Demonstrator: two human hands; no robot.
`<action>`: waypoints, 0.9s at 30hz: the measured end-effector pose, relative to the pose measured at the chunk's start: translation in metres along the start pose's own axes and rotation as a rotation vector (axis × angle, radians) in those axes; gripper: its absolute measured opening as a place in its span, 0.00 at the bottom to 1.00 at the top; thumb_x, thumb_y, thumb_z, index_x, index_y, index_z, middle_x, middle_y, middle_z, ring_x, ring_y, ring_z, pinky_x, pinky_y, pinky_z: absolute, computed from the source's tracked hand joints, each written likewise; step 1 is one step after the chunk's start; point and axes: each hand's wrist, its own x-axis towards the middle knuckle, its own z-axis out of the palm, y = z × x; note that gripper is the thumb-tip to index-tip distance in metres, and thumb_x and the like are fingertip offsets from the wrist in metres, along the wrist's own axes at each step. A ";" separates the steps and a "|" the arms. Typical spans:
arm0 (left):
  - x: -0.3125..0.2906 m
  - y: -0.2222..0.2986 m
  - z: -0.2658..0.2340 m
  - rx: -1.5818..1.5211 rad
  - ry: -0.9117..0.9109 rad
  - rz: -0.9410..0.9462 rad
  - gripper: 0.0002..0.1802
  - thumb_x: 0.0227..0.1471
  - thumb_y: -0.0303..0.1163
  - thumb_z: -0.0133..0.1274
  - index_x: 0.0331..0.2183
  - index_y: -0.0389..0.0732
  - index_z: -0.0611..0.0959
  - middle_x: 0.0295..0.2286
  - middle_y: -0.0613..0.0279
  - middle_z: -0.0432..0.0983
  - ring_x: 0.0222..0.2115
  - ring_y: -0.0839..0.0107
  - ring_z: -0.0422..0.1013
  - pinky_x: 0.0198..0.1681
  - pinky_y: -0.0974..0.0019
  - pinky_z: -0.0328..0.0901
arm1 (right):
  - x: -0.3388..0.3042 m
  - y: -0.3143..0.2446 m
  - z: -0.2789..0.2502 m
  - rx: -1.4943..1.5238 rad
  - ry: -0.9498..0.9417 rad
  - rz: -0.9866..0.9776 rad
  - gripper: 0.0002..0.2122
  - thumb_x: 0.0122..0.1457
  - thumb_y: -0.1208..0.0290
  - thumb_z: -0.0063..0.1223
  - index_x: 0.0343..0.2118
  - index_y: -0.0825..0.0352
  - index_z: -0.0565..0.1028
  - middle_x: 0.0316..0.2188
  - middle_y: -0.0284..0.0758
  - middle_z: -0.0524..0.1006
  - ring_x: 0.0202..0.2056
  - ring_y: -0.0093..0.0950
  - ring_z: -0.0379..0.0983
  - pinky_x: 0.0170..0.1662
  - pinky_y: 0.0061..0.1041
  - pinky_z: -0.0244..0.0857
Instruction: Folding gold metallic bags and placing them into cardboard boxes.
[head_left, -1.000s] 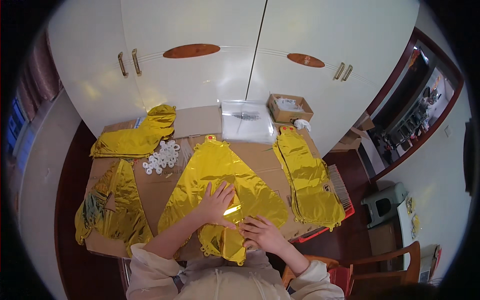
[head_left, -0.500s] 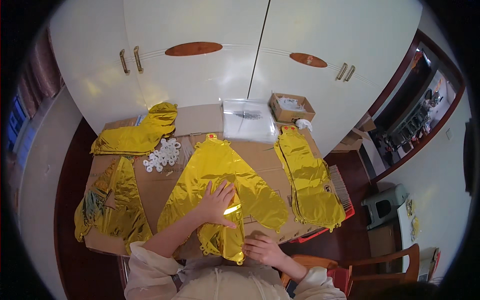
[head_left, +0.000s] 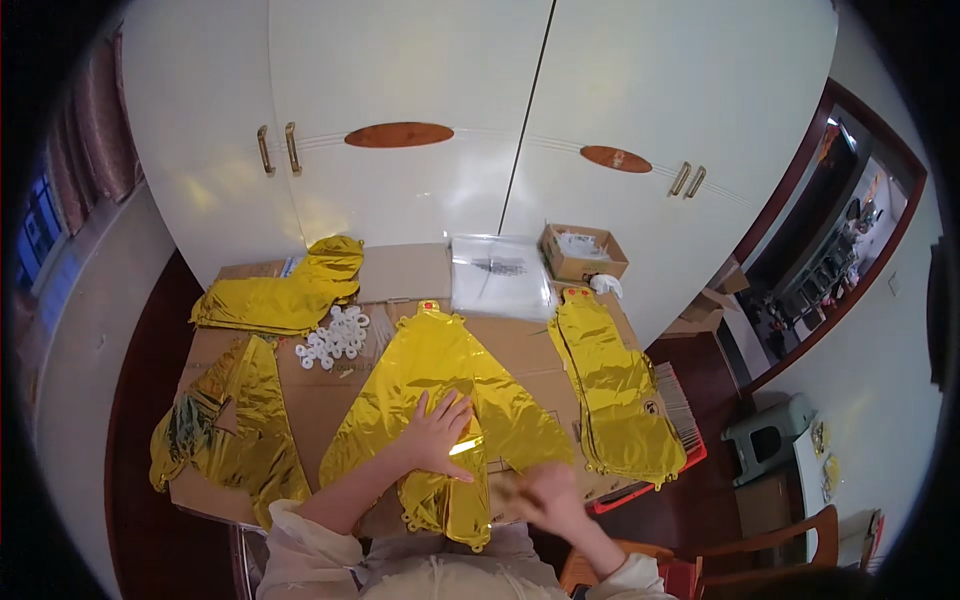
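A flat, shiny gold foil balloon (head_left: 425,365) with small looped tabs lies across the middle of the cardboard-covered table. Its lower part is folded over in front of me. My left hand (head_left: 437,437) rests on it with fingers spread, pressing on the fold. Over the balloon's right wing and lower right edge is my right hand (head_left: 552,495), smeared by motion, so its fingers and anything in them do not show clearly. To the right lies a stack of gold foil balloons (head_left: 620,390); on the left are another gold foil piece (head_left: 245,410) and a folded one (head_left: 280,295) behind it.
White rings (head_left: 333,338) lie in a heap left of the balloon. Clear plastic bags (head_left: 500,275) and a small cardboard box (head_left: 583,262) stand at the back by the white cabinet (head_left: 400,200). A wooden chair (head_left: 825,535) and grey stool (head_left: 770,438) are at right.
My right hand has moved right and slightly up, away from the balloon's lower edge. My left hand stays flat on the fold. The whole view has shifted a little.
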 end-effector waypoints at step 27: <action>0.002 -0.004 -0.006 0.015 0.015 -0.027 0.67 0.33 0.82 0.45 0.57 0.31 0.64 0.61 0.48 0.53 0.64 0.50 0.46 0.60 0.29 0.38 | 0.063 0.041 0.037 -0.383 0.027 -0.015 0.29 0.60 0.45 0.42 0.61 0.55 0.63 0.63 0.39 0.59 0.64 0.39 0.52 0.64 0.54 0.41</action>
